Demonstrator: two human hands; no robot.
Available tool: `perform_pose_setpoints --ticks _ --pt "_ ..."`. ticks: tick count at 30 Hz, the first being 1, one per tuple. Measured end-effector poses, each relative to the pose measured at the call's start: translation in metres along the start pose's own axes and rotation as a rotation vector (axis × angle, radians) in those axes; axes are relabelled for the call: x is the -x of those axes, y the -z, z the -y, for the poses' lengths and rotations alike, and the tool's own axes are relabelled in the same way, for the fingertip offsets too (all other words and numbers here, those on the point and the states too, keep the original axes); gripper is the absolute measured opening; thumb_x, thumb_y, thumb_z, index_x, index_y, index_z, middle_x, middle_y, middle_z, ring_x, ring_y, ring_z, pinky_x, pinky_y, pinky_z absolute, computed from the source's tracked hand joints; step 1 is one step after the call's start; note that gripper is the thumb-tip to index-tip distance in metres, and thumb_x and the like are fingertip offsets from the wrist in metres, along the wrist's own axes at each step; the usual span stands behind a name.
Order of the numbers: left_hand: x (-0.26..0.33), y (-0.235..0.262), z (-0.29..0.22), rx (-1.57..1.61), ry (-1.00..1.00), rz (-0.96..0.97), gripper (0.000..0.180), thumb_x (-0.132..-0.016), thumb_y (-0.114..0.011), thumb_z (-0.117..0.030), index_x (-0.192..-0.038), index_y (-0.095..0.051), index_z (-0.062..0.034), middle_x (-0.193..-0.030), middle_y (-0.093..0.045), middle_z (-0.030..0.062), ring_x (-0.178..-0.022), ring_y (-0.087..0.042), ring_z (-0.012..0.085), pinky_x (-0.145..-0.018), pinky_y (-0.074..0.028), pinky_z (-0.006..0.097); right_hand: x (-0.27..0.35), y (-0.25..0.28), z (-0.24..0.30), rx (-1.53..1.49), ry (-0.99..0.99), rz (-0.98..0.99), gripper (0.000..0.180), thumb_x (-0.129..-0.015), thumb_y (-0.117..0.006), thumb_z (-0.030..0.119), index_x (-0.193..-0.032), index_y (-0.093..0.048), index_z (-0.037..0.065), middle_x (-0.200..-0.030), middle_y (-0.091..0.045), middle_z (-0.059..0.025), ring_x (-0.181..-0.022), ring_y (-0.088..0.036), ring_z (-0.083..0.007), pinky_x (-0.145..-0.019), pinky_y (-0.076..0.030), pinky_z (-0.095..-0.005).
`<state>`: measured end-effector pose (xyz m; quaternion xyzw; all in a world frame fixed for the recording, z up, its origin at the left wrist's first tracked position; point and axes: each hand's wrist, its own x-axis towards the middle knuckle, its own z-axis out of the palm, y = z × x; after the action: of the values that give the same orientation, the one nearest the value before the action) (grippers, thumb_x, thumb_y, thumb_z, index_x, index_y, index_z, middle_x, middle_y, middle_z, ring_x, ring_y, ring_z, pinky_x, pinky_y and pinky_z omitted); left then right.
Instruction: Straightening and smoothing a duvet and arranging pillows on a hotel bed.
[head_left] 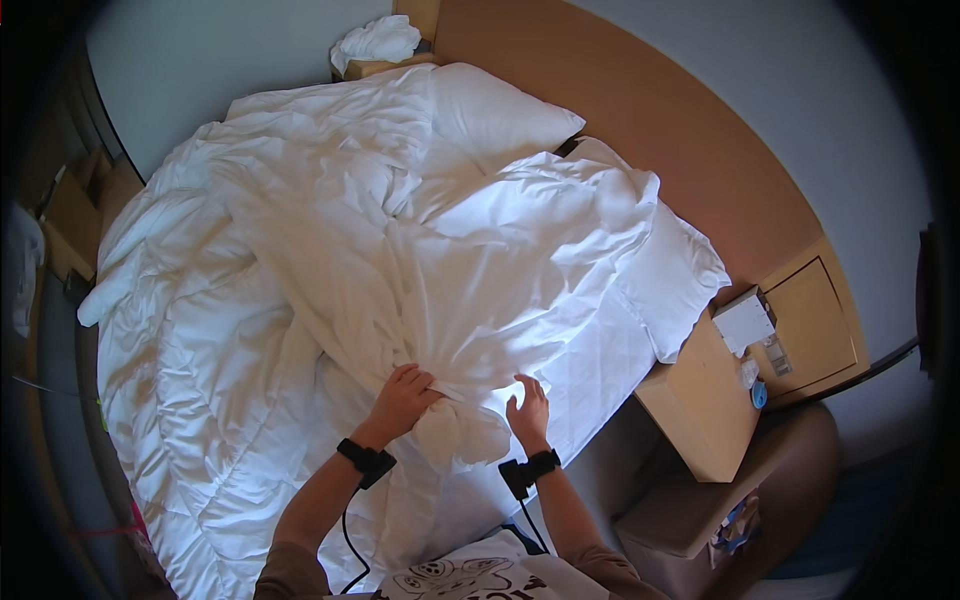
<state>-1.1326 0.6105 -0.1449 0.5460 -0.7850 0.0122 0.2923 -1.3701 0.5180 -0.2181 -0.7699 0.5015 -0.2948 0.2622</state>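
A rumpled white duvet covers most of the bed, bunched into folds toward the middle. My left hand is closed on a gathered fold of the duvet near the bed's front edge. To its right, my right hand is raised beside the bunched cloth with its fingers apart and nothing in them. A rounded bulge of white cloth hangs between the hands. The smooth white bottom sheet shows to the right of the duvet. Black bands with cables circle both my wrists.
One white pillow lies by the brown headboard; another pillow lies farther right. A wooden bedside table stands at the right, with a white box near it. A brown chair is close by. A white bundle sits beyond the bed.
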Motion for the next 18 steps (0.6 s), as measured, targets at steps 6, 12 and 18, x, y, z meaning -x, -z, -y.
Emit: perform_pose_setpoints --ticks 6,12,18 --pt "-0.003 -0.005 -0.003 0.033 -0.009 -0.016 0.017 -0.065 -0.058 -0.007 -0.082 -0.061 -0.0088 -0.089 -0.055 0.0061 -0.092 -0.052 0.0219 -0.09 -0.037 0.036 0.054 -0.016 -0.019 -0.179 -0.019 0.223 0.039 -0.072 -0.063 0.017 -0.11 -0.055 0.013 -0.119 -0.051 -0.0088 -0.124 -0.034 -0.0263 -0.097 -0.028 -0.0506" --pt "0.01 -0.003 -0.001 -0.001 -0.027 0.014 0.017 -0.066 -0.058 -0.007 -0.083 -0.06 -0.0093 -0.091 -0.056 0.005 -0.092 -0.052 0.0211 -0.087 -0.038 0.036 0.029 0.03 0.022 -0.79 -0.299 -0.223 0.021 -0.092 -0.043 0.023 -0.087 -0.049 0.003 -0.074 -0.052 -0.001 -0.07 -0.047 -0.0069 -0.061 -0.041 -0.0226" --pt "0.023 -0.022 -0.004 0.022 0.017 -0.064 0.021 -0.068 -0.056 -0.006 -0.089 -0.058 -0.0091 -0.089 -0.057 0.0039 -0.089 -0.052 0.0193 -0.085 -0.038 0.034 0.072 0.094 0.073 -0.06 -0.111 0.376 0.017 -0.088 -0.045 0.018 -0.089 -0.054 0.004 -0.074 -0.059 -0.0126 -0.068 -0.057 -0.0271 -0.062 -0.044 -0.0313"
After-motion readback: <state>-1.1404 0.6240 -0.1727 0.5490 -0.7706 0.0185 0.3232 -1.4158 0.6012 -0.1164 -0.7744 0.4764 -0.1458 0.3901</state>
